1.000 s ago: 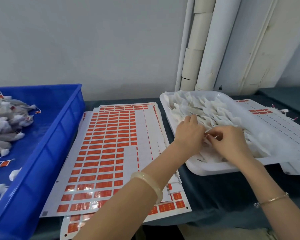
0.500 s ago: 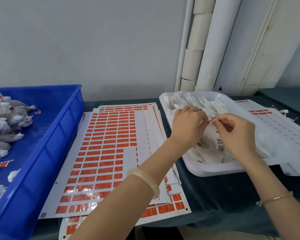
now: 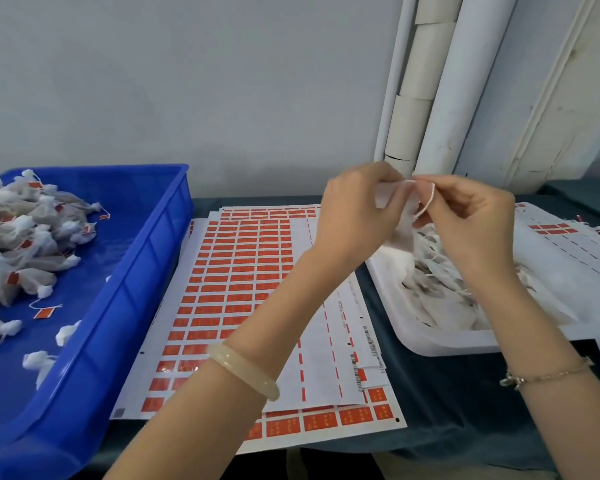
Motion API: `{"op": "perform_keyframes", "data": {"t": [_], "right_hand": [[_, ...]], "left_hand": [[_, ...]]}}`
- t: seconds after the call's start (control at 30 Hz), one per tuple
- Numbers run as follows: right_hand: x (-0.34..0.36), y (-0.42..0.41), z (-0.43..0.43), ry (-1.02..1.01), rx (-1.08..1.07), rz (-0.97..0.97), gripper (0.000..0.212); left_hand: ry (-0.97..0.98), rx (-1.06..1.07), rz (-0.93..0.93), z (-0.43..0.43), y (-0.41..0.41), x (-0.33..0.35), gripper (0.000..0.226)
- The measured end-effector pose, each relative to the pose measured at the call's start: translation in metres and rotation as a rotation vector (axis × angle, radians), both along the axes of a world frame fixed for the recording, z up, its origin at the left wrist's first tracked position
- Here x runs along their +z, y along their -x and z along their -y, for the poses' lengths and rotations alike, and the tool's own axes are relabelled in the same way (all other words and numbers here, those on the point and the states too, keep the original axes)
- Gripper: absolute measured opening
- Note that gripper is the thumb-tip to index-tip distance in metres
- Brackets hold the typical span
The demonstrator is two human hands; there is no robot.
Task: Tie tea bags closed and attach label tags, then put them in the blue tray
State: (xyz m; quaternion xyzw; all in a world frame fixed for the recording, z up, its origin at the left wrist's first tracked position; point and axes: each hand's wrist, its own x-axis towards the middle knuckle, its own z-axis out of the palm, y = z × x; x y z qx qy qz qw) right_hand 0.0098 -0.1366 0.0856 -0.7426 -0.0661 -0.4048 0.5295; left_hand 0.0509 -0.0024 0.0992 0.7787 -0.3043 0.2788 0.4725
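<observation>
Head view: one unfilled-looking white mesh tea bag (image 3: 386, 199) is held up in the air between the two hands, above the far left corner of the white tray (image 3: 430, 342). It is thin, pale and half see-through, with a white drawstring (image 3: 427, 206) at its top. The left hand (image 3: 354, 216) grips the bag's upper part, fingers curled round it. The right hand (image 3: 471, 220) pinches the drawstring between thumb and forefinger, and the cord curves down from there in one loop. The bag hangs roughly upright, mouth up, though the left hand hides much of it, so its full length cannot be judged.

There are two trays. The white one holds a loose heap of untied bags (image 3: 440, 289), too many to count. The blue tray (image 3: 146, 271) on the left holds a pile of tied bags (image 3: 21, 244) with small red tags, also too many to count.

Between the trays lies a stack of at least three label sheets (image 3: 250, 289) printed with rows of red labels; one more sheet (image 3: 568, 244) lies beyond the white tray.
</observation>
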Motion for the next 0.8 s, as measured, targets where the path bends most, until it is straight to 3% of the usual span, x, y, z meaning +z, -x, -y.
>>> {"op": "perform_keyframes", "data": {"t": [0.13, 0.27, 0.43, 0.63, 0.8], "right_hand": [[-0.006, -0.006, -0.036, -0.078, 0.169, -0.070, 0.010], [-0.033, -0.009, -0.070, -0.055, 0.300, -0.207, 0.016], [-0.088, -0.012, -0.101, 0.012, 0.215, -0.355, 0.017], [-0.136, -0.033, -0.124, -0.233, 0.207, -0.552, 0.006], [-0.147, -0.053, -0.118, -0.250, 0.283, -0.636, 0.005]], "left_hand": [[0.012, 0.012, -0.093, -0.041, 0.004, -0.008, 0.012], [0.043, -0.021, -0.334, -0.076, 0.007, -0.043, 0.011], [0.106, 0.023, -0.590, -0.100, 0.003, -0.096, 0.009], [0.179, 0.094, -0.695, -0.110, -0.013, -0.139, 0.013], [0.217, 0.096, -0.730, -0.115, -0.028, -0.156, 0.012]]}}
